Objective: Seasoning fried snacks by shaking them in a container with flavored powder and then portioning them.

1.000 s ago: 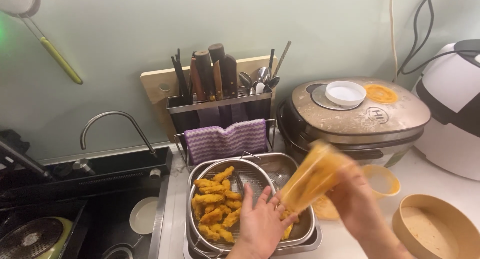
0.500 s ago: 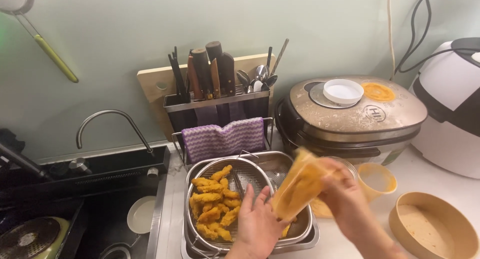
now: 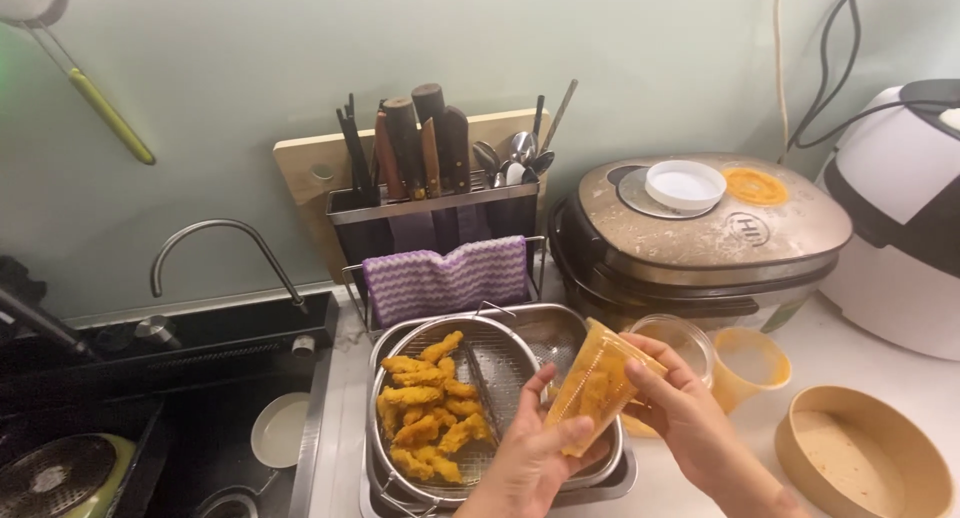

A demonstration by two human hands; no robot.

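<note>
**Two hands tilt a plastic cup over a strainer of fried food**

Low in the centre of the frame, a person's two bare hands hold a clear plastic cup smeared with orange sauce. The cup lies tilted, its open mouth facing down and left. The right hand grips it from the right side, fingers curled around the wall. The left hand comes up from below, its fingers spread and pressed against the cup's underside.

The cup hangs just above the right half of a round wire strainer, which sits in a metal tray. Golden fried pieces fill the strainer's left half.

Right of the hands stand a clear container, an orange cup and a round brown bowl. Behind, at centre, is a knife rack with a striped purple cloth. A cooker sits at upper right, and a black sink with a curved tap at left.
</note>
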